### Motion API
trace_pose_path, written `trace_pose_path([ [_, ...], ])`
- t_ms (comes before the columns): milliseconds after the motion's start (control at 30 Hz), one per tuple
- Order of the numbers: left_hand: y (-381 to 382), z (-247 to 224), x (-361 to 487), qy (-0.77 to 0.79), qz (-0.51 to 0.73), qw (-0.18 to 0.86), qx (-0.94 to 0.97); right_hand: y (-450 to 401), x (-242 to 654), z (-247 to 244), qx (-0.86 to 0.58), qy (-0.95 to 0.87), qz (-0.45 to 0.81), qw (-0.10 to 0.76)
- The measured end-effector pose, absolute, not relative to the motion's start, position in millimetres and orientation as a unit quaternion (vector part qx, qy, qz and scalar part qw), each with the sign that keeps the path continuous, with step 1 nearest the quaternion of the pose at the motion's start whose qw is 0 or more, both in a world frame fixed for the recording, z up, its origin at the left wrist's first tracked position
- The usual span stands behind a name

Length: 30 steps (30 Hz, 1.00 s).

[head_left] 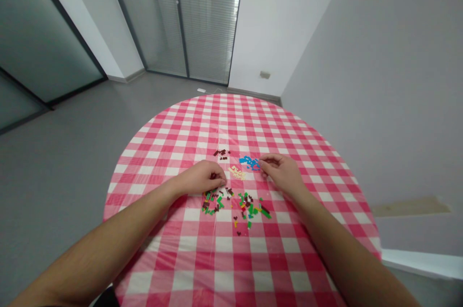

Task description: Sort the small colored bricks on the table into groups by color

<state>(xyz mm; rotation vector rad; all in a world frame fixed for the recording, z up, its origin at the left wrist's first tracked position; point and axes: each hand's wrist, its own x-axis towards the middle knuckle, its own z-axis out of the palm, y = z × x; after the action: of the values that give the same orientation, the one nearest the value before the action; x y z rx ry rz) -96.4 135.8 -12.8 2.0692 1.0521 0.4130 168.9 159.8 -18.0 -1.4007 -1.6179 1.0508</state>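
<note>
A round table under a pink-and-white gingham cloth (pixel 173 138) fills the lower middle of the view. My left hand (pixel 200 177) pinches what looks like a small dark brown brick (pixel 217 176) between thumb and fingers. My right hand (pixel 280 172) reaches in from the right, its fingertips touching the edge of a loose group of blue bricks (pixel 249 162). Cream bricks (pixel 236 173) lie between my hands. Further back sit dark brown bricks (pixel 221 153). Nearer me, a mixed scatter of green, dark brown, yellow and red bricks (pixel 235 205) spreads below my hands.
Grey floor (pixel 61 162) surrounds the table. Behind it stand glass doors with blinds (pixel 206 22), and a grey wall (pixel 343 56) runs along the right. A white cable (pixel 206 90) lies by the far wall. No other person shows.
</note>
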Motion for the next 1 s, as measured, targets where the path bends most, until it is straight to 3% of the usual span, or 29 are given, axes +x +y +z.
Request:
trace_pose_path([
  [167, 136.0, -13.5, -97.2, 0.411, 0.162, 0.384, 0.811, 163.8, 174.9, -19.1, -0.585, -0.74, 0.229, 0.242],
  [300, 136.3, -13.7, -97.0, 0.415, 0.163, 0.385, 0.808, 162.7, 173.9, -14.5, -0.559, -0.794, 0.169, 0.168],
  [667, 136.6, -13.3, -97.2, 0.408, 0.163, 0.372, 0.818, 160.5, 170.8, -9.2, -0.536, -0.821, 0.175, 0.089],
  [1000, 135.8, -12.2, -96.6, 0.416, 0.16, 0.381, 0.81, 162.5, 172.7, -11.7, -0.532, -0.826, 0.166, 0.088],
])
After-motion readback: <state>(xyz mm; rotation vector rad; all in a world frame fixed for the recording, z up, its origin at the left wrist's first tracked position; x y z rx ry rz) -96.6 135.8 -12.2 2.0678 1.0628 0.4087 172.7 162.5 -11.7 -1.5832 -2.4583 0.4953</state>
